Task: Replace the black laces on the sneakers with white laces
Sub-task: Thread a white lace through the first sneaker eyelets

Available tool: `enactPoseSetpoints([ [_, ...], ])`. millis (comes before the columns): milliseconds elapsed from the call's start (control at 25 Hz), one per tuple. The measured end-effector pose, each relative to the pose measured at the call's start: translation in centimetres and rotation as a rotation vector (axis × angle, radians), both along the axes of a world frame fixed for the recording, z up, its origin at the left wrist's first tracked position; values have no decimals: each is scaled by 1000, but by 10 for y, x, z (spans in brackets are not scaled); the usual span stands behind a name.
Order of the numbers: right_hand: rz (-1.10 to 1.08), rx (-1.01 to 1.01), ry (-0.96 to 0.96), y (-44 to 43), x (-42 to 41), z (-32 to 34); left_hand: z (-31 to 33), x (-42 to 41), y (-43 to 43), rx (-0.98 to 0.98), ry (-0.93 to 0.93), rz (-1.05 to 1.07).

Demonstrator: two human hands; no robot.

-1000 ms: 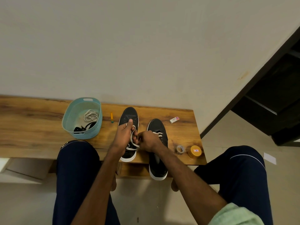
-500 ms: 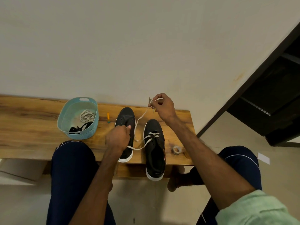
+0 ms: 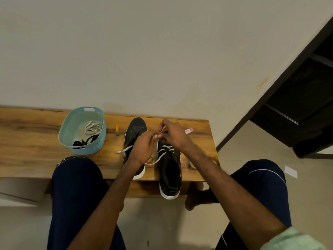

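Two black sneakers with white soles stand on the wooden bench (image 3: 27, 139). The left sneaker (image 3: 135, 131) has bare eyelets near its toe. The right sneaker (image 3: 170, 175) has a white lace (image 3: 163, 152) crossed through its front eyelets, and its heel hangs over the bench's front edge. My left hand (image 3: 143, 148) and my right hand (image 3: 173, 135) meet above the gap between the shoes, both pinching the white lace. One loose lace end (image 3: 124, 150) trails left across the left sneaker.
A light blue basket (image 3: 100, 139) at the left holds a coiled white lace (image 3: 92, 127) and black laces (image 3: 84, 141). A small yellow-green stick (image 3: 117, 129) lies beside it. A small pink packet (image 3: 188, 131) sits at the bench's far right. My knees flank the bench.
My right hand came down from high near the wall to meet my left hand over the shoes. The lace that was stretched up now hangs slack between them.
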State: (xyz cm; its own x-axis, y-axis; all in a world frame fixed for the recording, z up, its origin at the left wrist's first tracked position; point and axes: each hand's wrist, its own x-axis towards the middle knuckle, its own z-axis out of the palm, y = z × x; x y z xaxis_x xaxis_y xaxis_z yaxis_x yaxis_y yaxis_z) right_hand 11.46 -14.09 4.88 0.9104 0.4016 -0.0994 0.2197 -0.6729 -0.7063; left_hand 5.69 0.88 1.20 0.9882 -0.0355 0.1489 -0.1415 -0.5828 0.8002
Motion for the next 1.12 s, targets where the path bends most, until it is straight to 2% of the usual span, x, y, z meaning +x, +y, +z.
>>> enactPoseSetpoints([
  [120,-2,-144,-91,-11,1,-2,-4,2,-6,-130,70,28],
  [200,4,-143,-78,-22,-3,-4,-7,8,-5,-206,109,64],
  [400,41,-292,288,-53,-34,-37,-23,15,-11,-348,312,141],
  [480,-1,-270,314,-58,-42,-51,-29,15,-16,-307,324,119],
  [600,-87,-222,255,-56,-48,-56,-33,14,-25,-234,304,119],
  [760,-242,-112,211,-52,-61,-61,-34,10,-43,-56,267,115],
  [960,-402,186,374,-65,-57,-75,-38,10,-58,264,207,88],
  [1120,-453,299,457,-66,-57,-78,-41,11,-60,370,187,71],
])
